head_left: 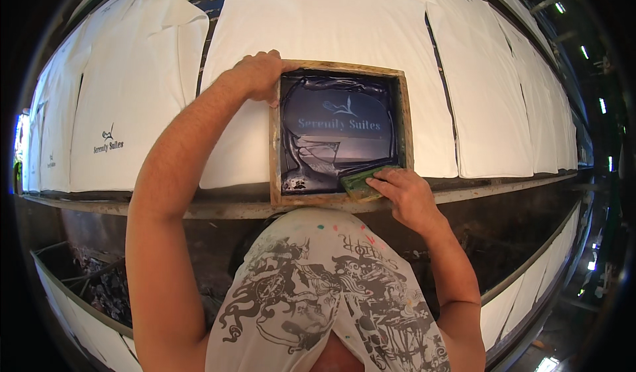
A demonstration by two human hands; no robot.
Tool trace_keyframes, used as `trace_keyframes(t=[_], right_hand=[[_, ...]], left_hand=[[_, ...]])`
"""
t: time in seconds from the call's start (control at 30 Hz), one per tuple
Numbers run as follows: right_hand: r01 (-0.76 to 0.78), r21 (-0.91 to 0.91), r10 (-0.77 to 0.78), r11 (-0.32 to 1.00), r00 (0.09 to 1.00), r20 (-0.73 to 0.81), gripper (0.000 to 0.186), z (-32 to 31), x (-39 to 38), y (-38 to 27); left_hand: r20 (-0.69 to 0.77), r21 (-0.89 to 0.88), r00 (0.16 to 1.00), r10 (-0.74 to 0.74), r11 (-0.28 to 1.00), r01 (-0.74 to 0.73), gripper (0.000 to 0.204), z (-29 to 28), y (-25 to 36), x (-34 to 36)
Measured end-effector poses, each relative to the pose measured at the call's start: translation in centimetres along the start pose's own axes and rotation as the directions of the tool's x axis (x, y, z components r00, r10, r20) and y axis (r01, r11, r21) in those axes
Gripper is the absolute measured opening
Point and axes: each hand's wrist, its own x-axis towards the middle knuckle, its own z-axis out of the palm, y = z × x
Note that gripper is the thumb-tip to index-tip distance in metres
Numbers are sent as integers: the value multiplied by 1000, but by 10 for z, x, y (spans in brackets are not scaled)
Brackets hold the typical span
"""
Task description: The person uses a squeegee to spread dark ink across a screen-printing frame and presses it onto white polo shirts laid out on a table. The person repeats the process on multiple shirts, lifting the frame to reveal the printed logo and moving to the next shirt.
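Note:
A wooden-framed printing screen (408,117) lies flat on a white fabric piece (324,21) in front of me. Dark ink (292,157) coats its inner edges, thick along the left side and the bottom. Through the mesh shows a design of a figure and lettering. My left hand (257,75) is closed around the far left corner of the frame. In my right hand (407,198) is a green-edged squeegee (358,185), held at a slant inside the near right corner, its lower edge by the ink.
More white fabric pieces (480,100) lie side by side along the long table. One to the left (136,107) bears a dark printed design. The table's front edge (218,210) runs close to my body. Another rack with white pieces (530,292) stands behind me at the lower right.

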Motion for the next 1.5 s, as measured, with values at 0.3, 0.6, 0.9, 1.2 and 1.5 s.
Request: trace_keyframes(t=[0.3, 0.6, 0.9, 1.2, 1.5], right_hand=[[193, -89, -204, 977, 970, -132, 57, 41, 47, 1], [57, -168, -103, 984, 955, -278, 54, 74, 136, -6], [-77, -53, 73, 996, 995, -75, 46, 14, 207, 17], [-126, -60, 124, 990, 991, -46, 43, 17, 221, 48], [76, -88, -78, 993, 997, -26, 55, 34, 156, 6]], left_hand=[[-31, -27, 999, -19, 999, 18, 107, 1, 6, 2], [-18, -21, 999, -32, 999, 32, 107, 1, 9, 2], [-1, 1, 999, -45, 999, 45, 105, -5, 13, 4], [43, 22, 995, -91, 996, 90, 97, -11, 21, 2], [4, -19, 996, -88, 996, 89, 104, -2, 12, 1]])
